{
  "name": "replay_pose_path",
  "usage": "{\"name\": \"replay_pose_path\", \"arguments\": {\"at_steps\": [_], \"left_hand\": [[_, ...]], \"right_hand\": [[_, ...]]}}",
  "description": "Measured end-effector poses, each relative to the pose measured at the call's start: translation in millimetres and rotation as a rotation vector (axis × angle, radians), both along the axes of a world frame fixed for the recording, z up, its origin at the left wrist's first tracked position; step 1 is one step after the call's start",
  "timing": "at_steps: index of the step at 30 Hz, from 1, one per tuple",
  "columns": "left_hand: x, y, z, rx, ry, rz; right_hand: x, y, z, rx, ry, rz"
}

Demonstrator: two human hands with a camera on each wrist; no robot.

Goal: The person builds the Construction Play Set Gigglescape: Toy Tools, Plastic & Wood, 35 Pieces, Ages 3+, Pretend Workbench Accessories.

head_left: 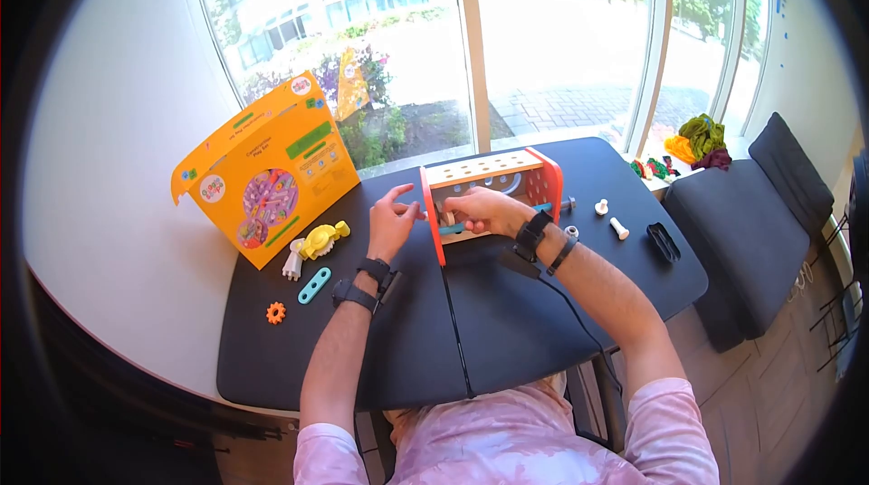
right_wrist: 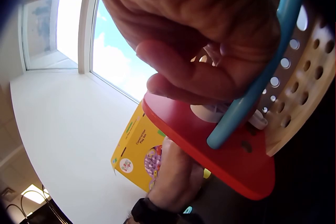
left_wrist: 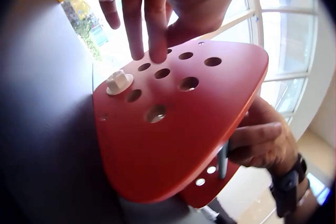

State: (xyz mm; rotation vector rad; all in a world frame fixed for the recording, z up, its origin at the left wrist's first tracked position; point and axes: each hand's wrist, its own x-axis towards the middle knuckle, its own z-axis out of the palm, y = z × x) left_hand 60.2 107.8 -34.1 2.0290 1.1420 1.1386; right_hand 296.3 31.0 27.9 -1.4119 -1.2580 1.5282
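Observation:
A wooden toolbox with red end panels (head_left: 557, 179) and a holed top (head_left: 484, 168) stands on the table. Outside its left panel (left_wrist: 173, 129), my left hand (head_left: 396, 224) (left_wrist: 157, 3) has its fingers extended, tips at the holes. A white hexagonal bolt head (left_wrist: 119, 81) sits in that panel. My right hand (head_left: 489, 211) (right_wrist: 194, 40) reaches inside with curled fingers, pinching a pale piece (head_left: 447, 217) near the panel's inner face; the fingers partly hide it. A blue bar (right_wrist: 257, 87) runs beside this hand, and a pale disc (right_wrist: 207, 112) lies against the panel.
An orange-yellow box (head_left: 272, 168) stands at the back left. Before it lie yellow and white pieces (head_left: 319, 241), a turquoise strip (head_left: 314, 286) and an orange gear (head_left: 276, 312). White bolts (head_left: 618, 228) and a black tray (head_left: 663, 242) are at right; a cable (head_left: 457, 331) crosses the table.

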Motion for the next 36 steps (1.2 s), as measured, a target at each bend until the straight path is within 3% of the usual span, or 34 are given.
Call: {"name": "replay_pose_path", "arguments": {"at_steps": [2, 8, 14, 29, 36], "left_hand": [[0, 0, 2, -0.095, -0.173, -0.018], [-3, 23, -30, -0.093, 0.144, -0.005], [-2, 29, -50, -0.313, -0.231, -0.137], [6, 41, -68, -0.545, -0.467, -0.201], [7, 47, -62, -0.474, -0.319, -0.116]], "right_hand": [[0, -3, 0, 0.025, 0.022, 0.003], [-1, -4, 1, -0.004, -0.056, 0.004], [-1, -2, -2, -0.005, -0.019, -0.006], [-4, 0, -7, 0.021, -0.055, -0.031], [-5, -5, -7, 0.076, 0.024, -0.047]]}}
